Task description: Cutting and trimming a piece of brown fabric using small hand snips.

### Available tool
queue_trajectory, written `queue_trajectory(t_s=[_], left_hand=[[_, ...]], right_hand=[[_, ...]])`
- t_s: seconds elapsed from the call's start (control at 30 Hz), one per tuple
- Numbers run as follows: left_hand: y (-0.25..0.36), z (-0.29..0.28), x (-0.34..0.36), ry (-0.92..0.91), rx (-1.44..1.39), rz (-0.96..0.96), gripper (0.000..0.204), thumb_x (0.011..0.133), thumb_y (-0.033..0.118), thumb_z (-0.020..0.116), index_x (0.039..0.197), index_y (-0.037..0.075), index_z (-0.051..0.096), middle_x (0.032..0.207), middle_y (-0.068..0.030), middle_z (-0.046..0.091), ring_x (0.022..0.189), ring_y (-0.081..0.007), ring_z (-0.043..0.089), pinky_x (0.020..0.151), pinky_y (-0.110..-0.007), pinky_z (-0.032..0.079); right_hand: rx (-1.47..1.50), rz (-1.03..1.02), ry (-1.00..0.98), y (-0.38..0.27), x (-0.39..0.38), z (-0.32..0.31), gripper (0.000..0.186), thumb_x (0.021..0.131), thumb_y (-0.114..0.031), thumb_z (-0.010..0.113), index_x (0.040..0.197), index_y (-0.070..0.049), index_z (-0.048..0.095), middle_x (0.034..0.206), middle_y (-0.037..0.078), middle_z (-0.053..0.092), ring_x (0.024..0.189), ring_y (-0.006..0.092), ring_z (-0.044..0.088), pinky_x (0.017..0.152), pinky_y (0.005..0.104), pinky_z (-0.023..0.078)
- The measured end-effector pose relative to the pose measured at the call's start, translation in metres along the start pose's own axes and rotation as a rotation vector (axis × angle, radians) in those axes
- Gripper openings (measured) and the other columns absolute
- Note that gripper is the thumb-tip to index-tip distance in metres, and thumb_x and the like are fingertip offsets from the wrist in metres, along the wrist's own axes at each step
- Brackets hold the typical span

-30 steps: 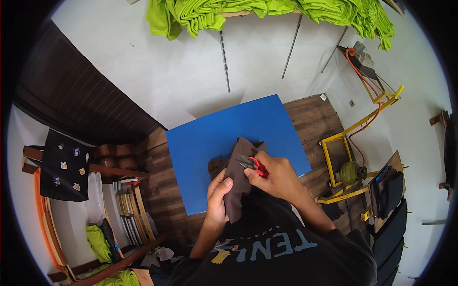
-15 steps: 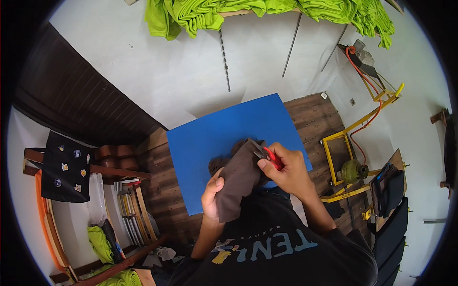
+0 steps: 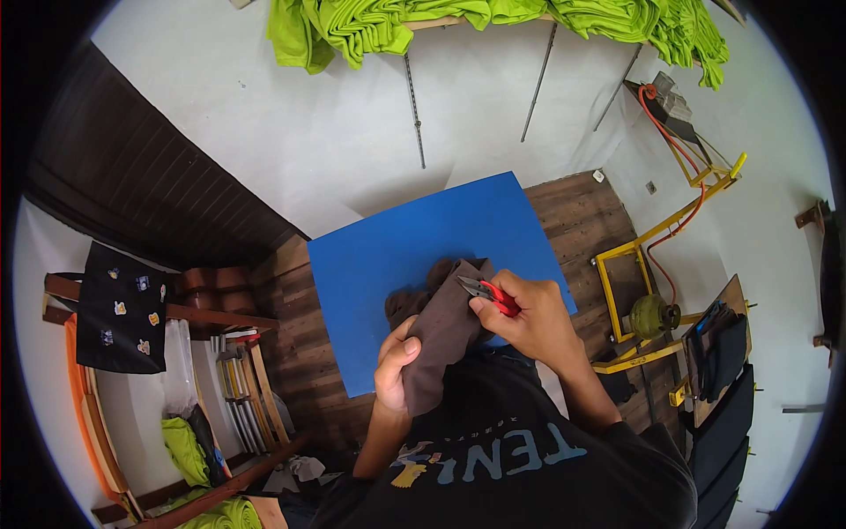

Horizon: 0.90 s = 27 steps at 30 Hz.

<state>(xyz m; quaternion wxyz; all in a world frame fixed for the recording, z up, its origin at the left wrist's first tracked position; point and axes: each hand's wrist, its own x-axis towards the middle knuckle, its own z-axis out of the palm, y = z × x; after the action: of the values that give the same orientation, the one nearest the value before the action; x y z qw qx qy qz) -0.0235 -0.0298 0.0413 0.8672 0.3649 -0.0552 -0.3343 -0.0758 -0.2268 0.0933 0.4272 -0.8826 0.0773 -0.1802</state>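
Note:
A dark brown cloth (image 3: pixel 445 331) is bunched over the near part of a blue tabletop (image 3: pixel 370 264), part of it raised toward me. My left hand (image 3: pixel 394 366) pinches its near left edge, thumb on top. In my right hand (image 3: pixel 533 317) is a pair of red-handled thread snips (image 3: pixel 504 298). Their pointed metal blades lie over the upper part of the cloth, aimed left and slightly parted. Whether the tips touch the fabric I cannot tell. More of the cloth lies crumpled behind the raised part.
Lime-green cloths (image 3: pixel 493 18) are heaped on a shelf along the far wall. At right stands a yellow metal frame (image 3: pixel 617 291) with a green gas cylinder (image 3: pixel 654 316) and orange hose. A black printed bag (image 3: pixel 122 309) hangs at left above a rack holding frames (image 3: pixel 242 388).
The snips have shifted slightly left, and their blades show more plainly against the cloth. My left hand has turned a little, and the cloth sits somewhat flatter.

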Motion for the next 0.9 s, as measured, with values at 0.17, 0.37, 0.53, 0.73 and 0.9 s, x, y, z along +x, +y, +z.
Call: queue_trajectory(t_s=[0.17, 0.37, 0.53, 0.73, 0.9], left_hand=[[-0.001, -0.008, -0.001, -0.075, -0.035, -0.005, 0.054, 0.089, 0.028, 0.06, 0.125, -0.012, 0.052, 0.117, -0.0211, 0.064, 0.104, -0.0248, 0.063, 0.093, -0.034, 0.048], [-0.001, -0.009, -0.002, -0.061, -0.013, -0.017, 0.056, 0.088, 0.029, 0.061, 0.125, -0.012, 0.052, 0.115, -0.0203, 0.064, 0.101, -0.0242, 0.064, 0.091, -0.033, 0.048], [0.0, -0.008, -0.003, -0.044, -0.007, -0.012, 0.057, 0.088, 0.029, 0.06, 0.126, -0.012, 0.052, 0.116, -0.021, 0.064, 0.103, -0.0248, 0.064, 0.092, -0.034, 0.048], [0.002, -0.003, -0.002, -0.028, -0.078, -0.006, 0.056, 0.088, 0.03, 0.059, 0.125, -0.012, 0.051, 0.115, -0.0207, 0.063, 0.101, -0.0244, 0.063, 0.091, -0.034, 0.048], [0.001, 0.003, -0.003, 0.042, -0.148, 0.008, 0.051, 0.087, 0.03, 0.059, 0.118, -0.011, 0.054, 0.103, -0.0178, 0.065, 0.089, -0.0211, 0.064, 0.081, -0.031, 0.05]], right_hand=[[-0.018, -0.029, -0.008, 0.001, -0.001, -0.001, 0.032, 0.082, -0.026, 0.077, 0.076, -0.001, 0.057, 0.058, 0.017, 0.054, 0.051, 0.0338, 0.057, 0.05, 0.0391, 0.044], [0.02, 0.023, -0.043, 0.002, 0.0, -0.001, 0.032, 0.084, -0.025, 0.075, 0.076, 0.0, 0.057, 0.056, 0.018, 0.052, 0.05, 0.0345, 0.056, 0.049, 0.0396, 0.042], [0.041, -0.03, -0.052, 0.002, -0.001, -0.002, 0.031, 0.085, -0.023, 0.075, 0.076, 0.0, 0.056, 0.055, 0.017, 0.05, 0.048, 0.0339, 0.052, 0.049, 0.0383, 0.042], [0.092, -0.011, -0.003, 0.009, -0.005, 0.002, 0.031, 0.086, -0.025, 0.076, 0.083, 0.0, 0.057, 0.057, 0.014, 0.05, 0.048, 0.0258, 0.051, 0.05, 0.0347, 0.042], [0.31, 0.108, 0.11, 0.014, -0.003, 0.005, 0.031, 0.087, -0.026, 0.077, 0.087, -0.002, 0.058, 0.061, 0.004, 0.051, 0.057, 0.0092, 0.048, 0.052, 0.0294, 0.04]])
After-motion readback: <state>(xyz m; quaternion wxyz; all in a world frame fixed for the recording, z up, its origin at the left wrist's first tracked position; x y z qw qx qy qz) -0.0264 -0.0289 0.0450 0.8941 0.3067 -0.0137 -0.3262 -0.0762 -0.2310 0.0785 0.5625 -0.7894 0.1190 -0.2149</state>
